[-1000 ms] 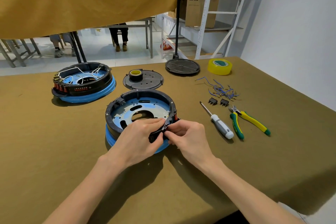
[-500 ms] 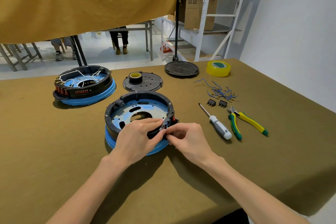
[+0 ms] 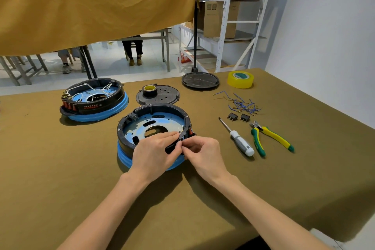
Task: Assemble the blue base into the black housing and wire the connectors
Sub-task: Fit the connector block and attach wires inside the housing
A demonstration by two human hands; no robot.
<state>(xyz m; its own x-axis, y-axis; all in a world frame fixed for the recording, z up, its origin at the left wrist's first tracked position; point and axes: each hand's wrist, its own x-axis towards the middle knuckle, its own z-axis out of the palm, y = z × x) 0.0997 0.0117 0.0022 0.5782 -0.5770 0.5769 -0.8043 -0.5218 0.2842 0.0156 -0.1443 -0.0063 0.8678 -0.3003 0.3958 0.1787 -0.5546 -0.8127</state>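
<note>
**Seating a part at the housing rim**

Olive cloth covers the counter [image 3: 60, 168]; the housing [image 3: 129, 144], already over the blue base [image 3: 125, 160], sits at its centre. The left hand [image 3: 154, 154] grips the near rim, while the right hand [image 3: 203, 152] pinches a small part at the rim, hidden by fingertips. Best to brace the rim and press squarely. Compared with a second ago, both hands have barely shifted along the rim.
</note>
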